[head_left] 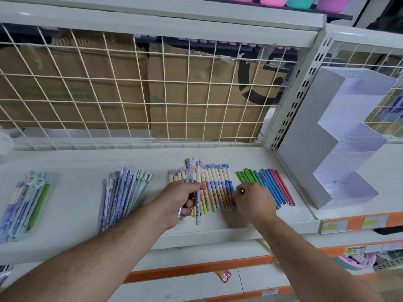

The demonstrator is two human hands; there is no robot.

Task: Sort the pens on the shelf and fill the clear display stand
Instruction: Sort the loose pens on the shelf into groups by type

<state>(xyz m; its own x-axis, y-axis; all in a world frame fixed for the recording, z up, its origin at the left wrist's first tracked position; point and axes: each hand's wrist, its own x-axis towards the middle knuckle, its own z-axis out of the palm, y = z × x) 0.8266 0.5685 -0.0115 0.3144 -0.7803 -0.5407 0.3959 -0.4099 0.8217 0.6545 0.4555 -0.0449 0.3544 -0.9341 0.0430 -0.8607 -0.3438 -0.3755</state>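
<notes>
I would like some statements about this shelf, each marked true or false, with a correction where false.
1. The left hand grips a few pens. True.
2. The clear display stand is full of pens. False: no pens show in it.
3. The stand is left of the right hand. False: it is on its right.
4. Green pens lie beside blue pens on the shelf. True.

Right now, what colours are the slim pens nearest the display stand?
Slim pens: green, blue, pinkish-red; head view.
</notes>
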